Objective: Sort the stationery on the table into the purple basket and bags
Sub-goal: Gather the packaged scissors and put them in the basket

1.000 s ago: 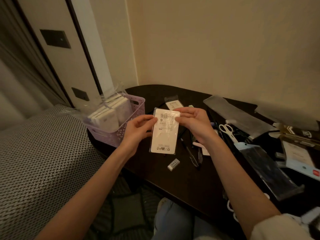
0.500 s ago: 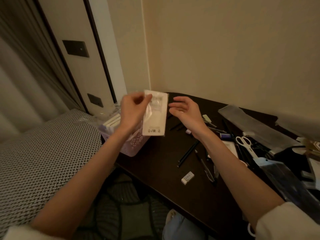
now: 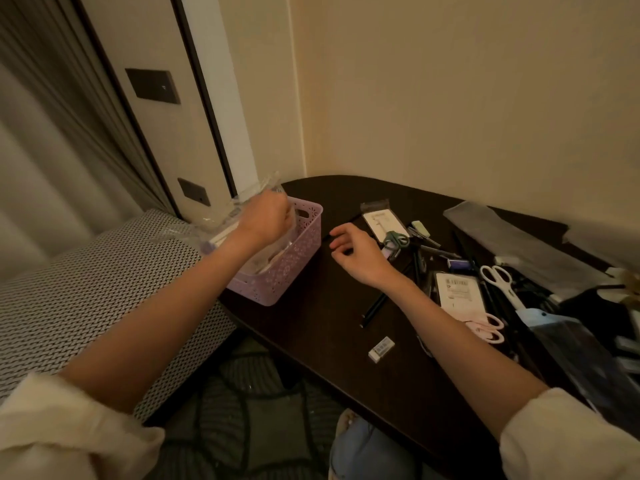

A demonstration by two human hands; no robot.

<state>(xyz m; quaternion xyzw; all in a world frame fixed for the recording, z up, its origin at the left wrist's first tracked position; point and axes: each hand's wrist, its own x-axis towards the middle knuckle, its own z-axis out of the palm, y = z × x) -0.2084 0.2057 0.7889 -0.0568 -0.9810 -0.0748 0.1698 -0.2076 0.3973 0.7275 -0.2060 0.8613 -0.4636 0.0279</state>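
- Fingers [image 3: 277, 211] of the left hand [image 3: 265, 220] were curled down over the purple basket [image 3: 294, 261]; a crinkled clear bag [image 3: 249, 199] rose just behind them, but whether they pinched its edge or a packet inside, I could not tell.
- That hand was probably lowered there to drop or settle a packet among the pale ones already standing in the basket.
- Right hand [image 3: 356, 256] hung just right of the basket, fingers loosely curled and holding nothing, seemingly ready to reach for the next item.
- Farther right of the basket lay the unsorted stationery: a bagged white card [image 3: 381, 220], green-handled scissors [image 3: 398, 239], a black pencil [image 3: 374, 306], a second carded packet [image 3: 460, 292], white scissors [image 3: 498, 278] and pink scissors [image 3: 488, 329].
- A small white eraser [image 3: 381, 348] lay alone, nearer the person than the basket, well apart from the heap.
- Long clear sleeves [image 3: 519, 244] lay far right of the basket, by the wall.
- Basket sat at the left end of a dark wooden table [image 3: 329, 327], its end rounded.
- Left of the basket was a woven-patterned surface [image 3: 86, 289]; behind it, a cream wall, a panel with dark switch plates [image 3: 152, 86], and a curtain.
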